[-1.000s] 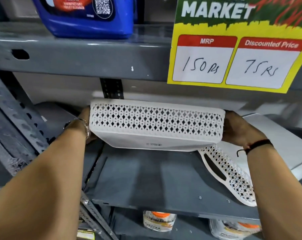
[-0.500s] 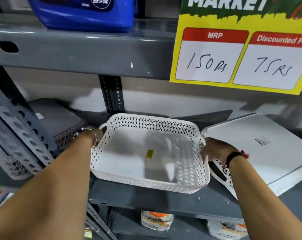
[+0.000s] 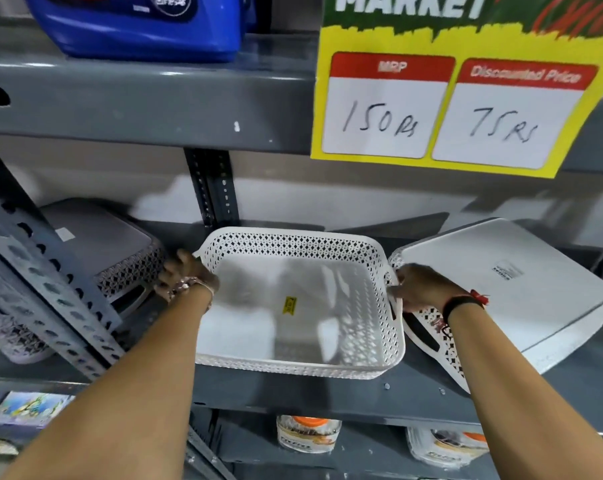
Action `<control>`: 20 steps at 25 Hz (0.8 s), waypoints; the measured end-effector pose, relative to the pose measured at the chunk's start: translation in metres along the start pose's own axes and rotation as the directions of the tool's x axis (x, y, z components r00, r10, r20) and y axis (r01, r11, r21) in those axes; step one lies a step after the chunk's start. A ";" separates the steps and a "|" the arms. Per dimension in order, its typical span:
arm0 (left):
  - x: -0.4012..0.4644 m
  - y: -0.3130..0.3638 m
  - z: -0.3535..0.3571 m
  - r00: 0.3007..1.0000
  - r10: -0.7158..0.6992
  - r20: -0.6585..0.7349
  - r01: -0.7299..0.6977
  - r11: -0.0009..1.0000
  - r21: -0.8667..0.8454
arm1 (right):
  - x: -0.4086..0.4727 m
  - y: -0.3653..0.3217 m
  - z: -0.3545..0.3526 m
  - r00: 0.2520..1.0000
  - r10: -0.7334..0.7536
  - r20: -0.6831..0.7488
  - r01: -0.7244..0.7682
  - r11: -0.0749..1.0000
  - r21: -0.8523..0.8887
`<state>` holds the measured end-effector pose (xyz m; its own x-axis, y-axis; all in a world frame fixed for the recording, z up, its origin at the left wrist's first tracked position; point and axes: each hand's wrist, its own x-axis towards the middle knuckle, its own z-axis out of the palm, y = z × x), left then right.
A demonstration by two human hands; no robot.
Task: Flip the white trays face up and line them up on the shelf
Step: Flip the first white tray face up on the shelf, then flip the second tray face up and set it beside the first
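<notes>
White plastic with a diamond lattice makes the walls of the face-up tray [image 3: 293, 306], which sits on the grey metal shelf [image 3: 327, 393] in the middle, its open side up and a small yellow sticker [image 3: 289, 305] on its floor. The left hand [image 3: 186, 277] is at the tray's left rim with fingers spread, and I cannot tell if it really grips the rim. The right hand [image 3: 421, 287] is closed on the right rim near the handle slot.

Just to the right lies a second white tray [image 3: 507, 289], face down and tilted, with its lattice edge touching or almost touching the first tray behind the right wrist. On the left a grey tray [image 3: 99, 247] is also face down, partly hidden behind the perforated shelf post [image 3: 51, 289], close to the left hand.

A yellow price sign [image 3: 459, 109] hangs from the upper shelf and reads 150 Rs and 75 Rs. A blue bottle [image 3: 137, 26] stands above it on the left. Jars with orange lids [image 3: 308, 433] stand on the shelf below.
</notes>
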<state>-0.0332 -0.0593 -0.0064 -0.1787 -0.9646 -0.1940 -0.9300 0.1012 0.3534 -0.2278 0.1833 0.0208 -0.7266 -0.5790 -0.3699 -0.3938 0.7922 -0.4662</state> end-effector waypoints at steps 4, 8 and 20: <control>-0.056 0.063 0.022 0.929 0.349 -0.125 -0.353 0.936 -0.008 | 0.001 0.024 -0.033 0.913 -0.119 -0.391 0.084 0.991 -0.106; -0.115 0.141 0.056 0.865 0.482 -0.140 -0.501 0.842 -0.201 | 0.011 0.095 -0.071 0.853 -0.093 -0.514 0.021 0.989 -0.146; -0.219 0.223 0.160 0.960 0.280 -0.017 -0.262 0.876 -0.404 | 0.060 0.270 -0.149 0.962 0.019 -0.273 -0.015 1.000 0.018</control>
<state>-0.2527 0.2139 -0.0317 -0.4262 -0.9018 -0.0718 -0.6379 0.2433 0.7307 -0.4614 0.3910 -0.0075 -0.8602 -0.4887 -0.1455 -0.3727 0.7973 -0.4749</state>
